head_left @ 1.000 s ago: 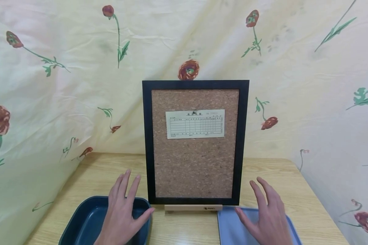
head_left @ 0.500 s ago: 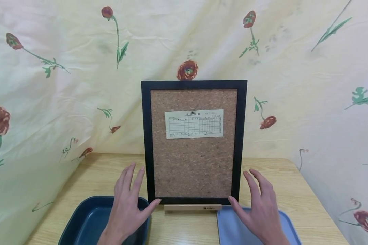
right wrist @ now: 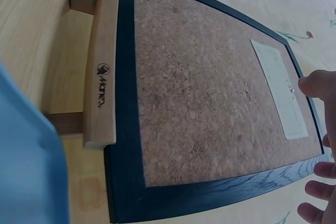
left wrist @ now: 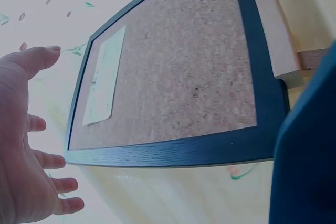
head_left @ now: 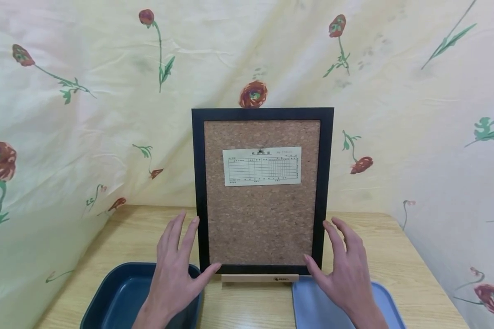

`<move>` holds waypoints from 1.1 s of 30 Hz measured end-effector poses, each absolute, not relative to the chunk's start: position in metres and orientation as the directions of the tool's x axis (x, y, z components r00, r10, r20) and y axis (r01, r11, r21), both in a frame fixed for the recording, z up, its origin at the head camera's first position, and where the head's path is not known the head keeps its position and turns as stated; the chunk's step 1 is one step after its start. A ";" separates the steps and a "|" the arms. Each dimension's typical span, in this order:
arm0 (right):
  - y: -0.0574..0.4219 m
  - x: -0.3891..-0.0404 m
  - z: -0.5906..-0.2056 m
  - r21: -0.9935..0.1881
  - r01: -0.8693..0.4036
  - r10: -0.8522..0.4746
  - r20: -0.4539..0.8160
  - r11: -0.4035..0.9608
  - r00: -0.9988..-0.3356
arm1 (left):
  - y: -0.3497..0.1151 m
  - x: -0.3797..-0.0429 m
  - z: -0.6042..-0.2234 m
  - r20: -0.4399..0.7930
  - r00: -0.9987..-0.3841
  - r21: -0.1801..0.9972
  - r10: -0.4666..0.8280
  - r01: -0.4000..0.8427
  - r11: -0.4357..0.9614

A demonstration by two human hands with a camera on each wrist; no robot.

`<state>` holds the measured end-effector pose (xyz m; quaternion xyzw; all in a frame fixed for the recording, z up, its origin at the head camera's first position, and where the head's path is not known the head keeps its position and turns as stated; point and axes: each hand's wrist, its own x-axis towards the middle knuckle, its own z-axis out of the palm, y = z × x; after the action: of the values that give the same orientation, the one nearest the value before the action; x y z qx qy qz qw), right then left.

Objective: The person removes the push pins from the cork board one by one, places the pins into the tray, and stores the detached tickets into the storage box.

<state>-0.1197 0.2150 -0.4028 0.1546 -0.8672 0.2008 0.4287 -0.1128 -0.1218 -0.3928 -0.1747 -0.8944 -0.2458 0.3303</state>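
Note:
A cork board (head_left: pixel 261 224) in a black frame (head_left: pixel 263 114) stands upright on a small wooden easel (head_left: pixel 259 278). A printed paper form (head_left: pixel 262 166) is fixed to its upper half by a pin near the form's top edge. My left hand (head_left: pixel 174 269), fingers spread, is beside the frame's lower left side, thumb overlapping the bottom corner in the head view. Mirroring it at the lower right is my right hand (head_left: pixel 346 269), fingers also spread and thumb near that corner. In the wrist views the fingers are not wrapped around anything.
A dark blue tray (head_left: pixel 119 297) lies under my left hand, and a light blue tray (head_left: pixel 383 301) under my right. Both rest on the wooden table (head_left: pixel 247 308). Behind hangs a flowered cloth (head_left: pixel 107 91), which also covers the sides.
Both hands have moved forward and inward to the frame's lower sides. The board, form and trays have stayed in place.

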 end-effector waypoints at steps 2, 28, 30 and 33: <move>0.214 -0.122 -0.402 -0.210 -0.455 -0.098 0.820 0.866 -0.565 | -0.121 -0.115 -0.391 0.685 -0.712 0.327 0.152 0.487 0.810; 0.198 -0.143 -0.378 -0.244 -0.494 -0.079 0.835 0.835 -0.545 | -0.111 -0.138 -0.368 0.742 -0.657 0.330 0.133 0.531 0.781; 0.196 -0.144 -0.376 -0.246 -0.495 -0.077 0.835 0.833 -0.545 | -0.110 -0.139 -0.366 0.747 -0.651 0.327 0.134 0.536 0.778; 0.195 -0.145 -0.373 -0.248 -0.493 -0.076 0.832 0.834 -0.549 | -0.109 -0.141 -0.363 0.759 -0.637 0.320 0.138 0.548 0.773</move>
<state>-0.1454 0.1952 -0.3733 0.1677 -0.8484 0.2343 0.4442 -0.1410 -0.1088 -0.3630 -0.1988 -0.8627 -0.2723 0.3769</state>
